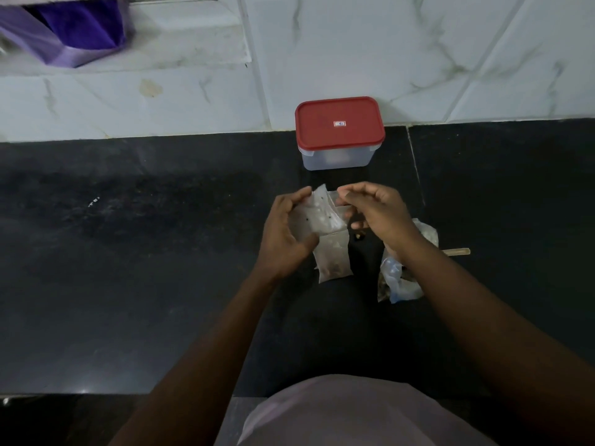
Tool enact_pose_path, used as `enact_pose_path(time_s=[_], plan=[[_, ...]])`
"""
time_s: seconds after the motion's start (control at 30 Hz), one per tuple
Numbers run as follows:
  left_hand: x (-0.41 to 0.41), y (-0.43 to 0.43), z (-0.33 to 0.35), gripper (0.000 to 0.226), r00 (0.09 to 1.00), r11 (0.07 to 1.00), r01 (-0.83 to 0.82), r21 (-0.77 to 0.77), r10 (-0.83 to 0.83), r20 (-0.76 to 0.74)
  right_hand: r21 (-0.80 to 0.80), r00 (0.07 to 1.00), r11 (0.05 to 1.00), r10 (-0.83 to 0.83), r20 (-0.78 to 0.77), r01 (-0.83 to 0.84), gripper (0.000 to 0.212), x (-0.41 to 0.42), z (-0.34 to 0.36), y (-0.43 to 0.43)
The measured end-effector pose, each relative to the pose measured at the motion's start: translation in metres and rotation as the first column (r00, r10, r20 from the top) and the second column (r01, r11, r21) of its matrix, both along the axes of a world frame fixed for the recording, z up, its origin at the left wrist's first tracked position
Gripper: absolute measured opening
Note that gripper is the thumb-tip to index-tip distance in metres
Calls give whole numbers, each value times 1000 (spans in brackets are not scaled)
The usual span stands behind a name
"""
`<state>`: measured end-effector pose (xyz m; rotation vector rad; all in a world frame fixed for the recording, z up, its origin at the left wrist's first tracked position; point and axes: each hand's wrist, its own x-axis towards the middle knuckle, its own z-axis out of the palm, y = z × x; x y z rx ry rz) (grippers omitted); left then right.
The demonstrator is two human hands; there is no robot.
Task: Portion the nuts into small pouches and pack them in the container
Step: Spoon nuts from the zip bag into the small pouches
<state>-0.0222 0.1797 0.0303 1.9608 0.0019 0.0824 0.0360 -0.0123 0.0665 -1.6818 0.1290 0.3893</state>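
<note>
Pouch [322, 215] long axis near-to-far, mouth toward container [338, 158], left hand [286, 233] gripping it, right hand [376, 210] pinching its mouth

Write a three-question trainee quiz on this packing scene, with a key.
1. True or false: the red lid is on the container.
2. Choose one: the left hand and right hand together hold A) the lid, B) a small clear pouch, C) nothing.
3. Fill in: on the counter, the bag of nuts lies to the ____ of the filled pouch.
Key: 1 true; 2 B; 3 right.
</note>
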Motion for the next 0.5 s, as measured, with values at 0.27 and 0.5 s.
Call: enact_pose_path(time_s=[0.27, 0.5], plan=[[-13, -29, 4, 76, 989, 993, 116, -2, -116, 92, 1, 982, 985, 172, -85, -172, 29, -15, 18, -30], [-17, -66, 3, 87, 978, 966, 192, 175, -202, 46, -24, 981, 985, 169, -98, -172, 31, -32, 20, -53]])
